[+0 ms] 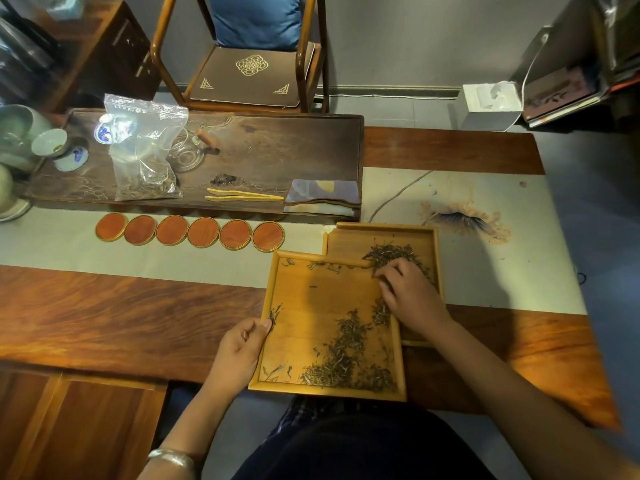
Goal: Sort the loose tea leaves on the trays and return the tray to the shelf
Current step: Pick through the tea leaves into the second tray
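I see two shallow wooden trays on the table (121, 306): the near tray (311, 327) lies at the table's front edge, its far right corner overlapping the far tray (349, 242), which rests partly on the pale table runner (207, 258). My left hand (239, 351) grips the near tray's left rim, thumb on top of the rim beside a few stray leaves, fingers curled under. My right hand (410, 296) reaches across the near tray's right rim into the far tray, fingers bent down with the tips in the pile of tea leaves (391, 254) there; whether it pinches any leaves I cannot tell. A second, larger scatter of leaves (346, 362) covers the near tray's lower right area, with a few more along its far edge. Beyond the trays, six round orange coasters (189, 232) stand in a row on the runner. Behind them, a dark tea board (277, 147) carries a clear bag of leaves (145, 150), yellow tongs (242, 195) and a folded cloth (323, 197).
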`<move>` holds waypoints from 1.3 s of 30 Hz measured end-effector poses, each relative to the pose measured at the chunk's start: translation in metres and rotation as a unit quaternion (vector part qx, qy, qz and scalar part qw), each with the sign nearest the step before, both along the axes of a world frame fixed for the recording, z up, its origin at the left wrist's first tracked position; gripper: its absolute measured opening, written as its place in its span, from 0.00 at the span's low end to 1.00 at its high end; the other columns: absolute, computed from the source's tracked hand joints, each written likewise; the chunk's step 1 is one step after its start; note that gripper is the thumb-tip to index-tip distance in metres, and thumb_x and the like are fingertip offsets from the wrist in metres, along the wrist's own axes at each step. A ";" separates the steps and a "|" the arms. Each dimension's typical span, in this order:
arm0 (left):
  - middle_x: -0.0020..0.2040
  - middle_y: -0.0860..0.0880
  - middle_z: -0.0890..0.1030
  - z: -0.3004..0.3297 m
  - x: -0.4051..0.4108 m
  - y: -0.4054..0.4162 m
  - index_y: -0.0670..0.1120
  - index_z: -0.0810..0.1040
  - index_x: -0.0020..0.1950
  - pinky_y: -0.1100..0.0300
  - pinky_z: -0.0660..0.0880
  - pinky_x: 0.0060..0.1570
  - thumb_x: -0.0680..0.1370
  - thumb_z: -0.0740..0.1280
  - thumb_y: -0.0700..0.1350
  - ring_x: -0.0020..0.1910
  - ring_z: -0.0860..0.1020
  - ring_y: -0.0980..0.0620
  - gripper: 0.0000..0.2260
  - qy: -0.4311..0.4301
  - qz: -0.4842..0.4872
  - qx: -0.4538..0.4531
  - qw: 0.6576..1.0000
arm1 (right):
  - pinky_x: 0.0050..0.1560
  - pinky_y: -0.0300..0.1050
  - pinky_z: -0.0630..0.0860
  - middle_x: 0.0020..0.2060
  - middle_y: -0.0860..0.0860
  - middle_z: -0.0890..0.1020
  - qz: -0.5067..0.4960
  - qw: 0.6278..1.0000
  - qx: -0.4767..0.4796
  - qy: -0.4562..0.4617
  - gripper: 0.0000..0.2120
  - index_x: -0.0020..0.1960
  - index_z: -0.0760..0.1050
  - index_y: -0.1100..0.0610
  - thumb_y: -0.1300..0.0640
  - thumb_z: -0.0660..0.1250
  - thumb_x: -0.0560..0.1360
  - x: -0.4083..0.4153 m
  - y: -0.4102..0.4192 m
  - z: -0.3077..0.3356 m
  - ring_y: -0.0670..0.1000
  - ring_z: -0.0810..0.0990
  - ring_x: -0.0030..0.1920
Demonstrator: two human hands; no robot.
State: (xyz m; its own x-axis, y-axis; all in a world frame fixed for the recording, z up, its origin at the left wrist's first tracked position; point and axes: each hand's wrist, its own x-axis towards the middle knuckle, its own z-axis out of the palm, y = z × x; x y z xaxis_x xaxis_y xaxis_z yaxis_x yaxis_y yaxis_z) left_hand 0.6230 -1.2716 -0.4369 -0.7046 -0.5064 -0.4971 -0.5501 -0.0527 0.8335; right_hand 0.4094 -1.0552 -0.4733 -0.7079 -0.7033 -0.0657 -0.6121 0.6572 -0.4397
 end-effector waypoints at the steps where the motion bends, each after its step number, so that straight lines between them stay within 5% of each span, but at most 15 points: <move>1: 0.35 0.44 0.79 -0.001 0.000 -0.001 0.34 0.78 0.47 0.63 0.72 0.32 0.81 0.61 0.43 0.32 0.76 0.53 0.13 -0.002 0.001 0.001 1.000 | 0.51 0.42 0.74 0.53 0.51 0.74 -0.011 1.000 -0.008 -0.005 0.11 0.60 0.76 0.56 0.56 0.61 0.79 -0.001 0.002 0.000 0.50 0.73 0.55; 6: 0.36 0.43 0.79 -0.003 0.000 -0.002 0.35 0.78 0.48 0.60 0.72 0.34 0.81 0.61 0.44 0.33 0.76 0.51 0.13 -0.010 0.007 0.005 1.000 | 0.48 0.42 0.75 0.53 0.52 0.74 0.005 0.999 -0.038 -0.008 0.14 0.60 0.75 0.57 0.51 0.62 0.78 0.007 0.006 0.013 0.50 0.73 0.55; 13: 0.36 0.42 0.80 -0.006 0.000 -0.006 0.35 0.79 0.47 0.60 0.73 0.35 0.81 0.61 0.44 0.33 0.77 0.51 0.14 -0.008 0.004 -0.007 1.000 | 0.56 0.40 0.72 0.62 0.48 0.71 0.158 0.986 0.009 -0.048 0.31 0.66 0.70 0.49 0.31 0.59 0.71 0.055 0.008 0.031 0.46 0.70 0.60; 18: 0.30 0.50 0.78 -0.005 -0.003 -0.007 0.38 0.79 0.43 0.66 0.71 0.30 0.81 0.61 0.44 0.28 0.75 0.58 0.13 -0.005 -0.021 -0.014 1.000 | 0.60 0.43 0.72 0.63 0.50 0.70 0.156 0.987 0.015 -0.044 0.26 0.67 0.70 0.51 0.38 0.58 0.75 0.058 -0.001 0.023 0.48 0.69 0.62; 27: 0.32 0.50 0.78 -0.008 0.001 -0.006 0.37 0.79 0.44 0.66 0.72 0.33 0.81 0.61 0.45 0.31 0.76 0.56 0.13 0.007 -0.026 -0.015 1.000 | 0.52 0.38 0.71 0.52 0.51 0.75 0.034 0.998 -0.034 -0.036 0.10 0.57 0.77 0.58 0.62 0.63 0.77 0.006 0.000 0.014 0.49 0.73 0.55; 34: 0.32 0.51 0.78 -0.010 0.002 -0.005 0.36 0.78 0.43 0.66 0.71 0.33 0.81 0.61 0.45 0.31 0.75 0.58 0.14 0.009 -0.016 -0.010 1.000 | 0.49 0.35 0.70 0.52 0.49 0.75 0.011 0.998 -0.054 -0.036 0.09 0.57 0.77 0.55 0.57 0.63 0.78 -0.003 0.002 0.027 0.46 0.73 0.53; 39: 0.32 0.51 0.78 -0.009 0.002 -0.006 0.37 0.78 0.43 0.65 0.71 0.33 0.81 0.61 0.45 0.31 0.75 0.57 0.14 0.009 -0.011 -0.006 1.000 | 0.48 0.36 0.75 0.55 0.43 0.74 0.119 0.987 -0.040 -0.103 0.13 0.59 0.74 0.47 0.46 0.60 0.76 0.053 -0.007 0.049 0.40 0.73 0.51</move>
State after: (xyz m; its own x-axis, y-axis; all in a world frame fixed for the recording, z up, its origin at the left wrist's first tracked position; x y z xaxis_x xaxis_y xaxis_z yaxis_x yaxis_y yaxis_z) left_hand 0.6249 -1.2776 -0.4461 -0.7244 -0.4970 -0.4777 -0.5352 -0.0312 0.8441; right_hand 0.4623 -1.0622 -0.4239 -0.4994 -0.8569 -0.1274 -0.6377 0.4631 -0.6155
